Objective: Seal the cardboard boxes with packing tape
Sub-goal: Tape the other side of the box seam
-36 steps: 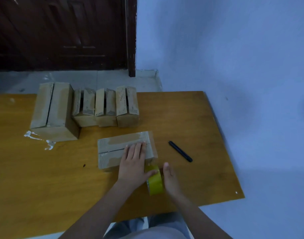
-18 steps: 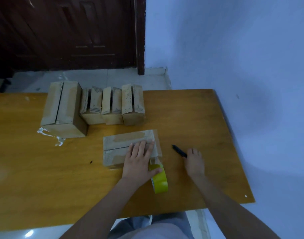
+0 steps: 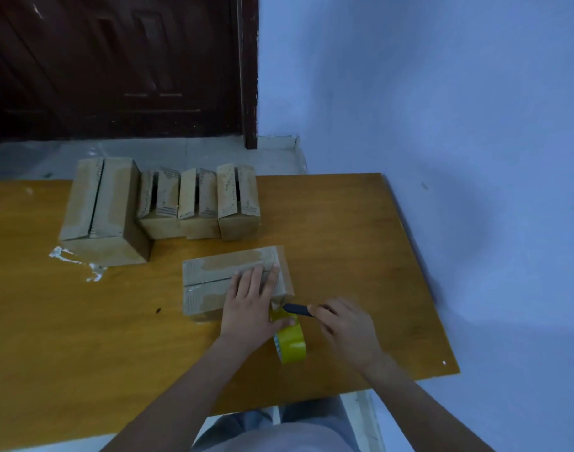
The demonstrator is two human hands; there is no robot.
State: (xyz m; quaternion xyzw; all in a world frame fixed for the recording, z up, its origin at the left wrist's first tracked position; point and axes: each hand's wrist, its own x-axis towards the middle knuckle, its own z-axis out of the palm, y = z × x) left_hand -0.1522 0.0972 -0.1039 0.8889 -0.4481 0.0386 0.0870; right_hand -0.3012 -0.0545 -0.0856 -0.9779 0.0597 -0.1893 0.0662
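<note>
Four tan cardboard boxes (image 3: pixel 162 203) stand behind the flat brown cardboard box (image 3: pixel 210 282). The left hand (image 3: pixel 251 308) presses flat on it. Just right, the yellow tape roll (image 3: pixel 290 345); the right hand (image 3: pixel 347 331) grips a black cutter (image 3: pixel 297 309).

The table (image 3: pixel 67 337) is orange-brown wood with a faint grain, and a white smear (image 3: pixel 75 261) marks it near the large box. The 5 cardboard boxes are pale tan: the large box (image 3: pixel 100 203) and the near box (image 3: pixel 220 275) carry lighter, glossy patches, while the 3 small boxes (image 3: pixel 197 203) show rows of dark printed lines and dots on their flaps. The tape roll (image 3: pixel 290 345) is bright yellow. The cutter (image 3: pixel 297 309) is black. The wall (image 3: pixel 442 93) is pale blue, the door (image 3: pixel 116 66) dark reddish brown, the floor (image 3: pixel 181 151) light grey.
</note>
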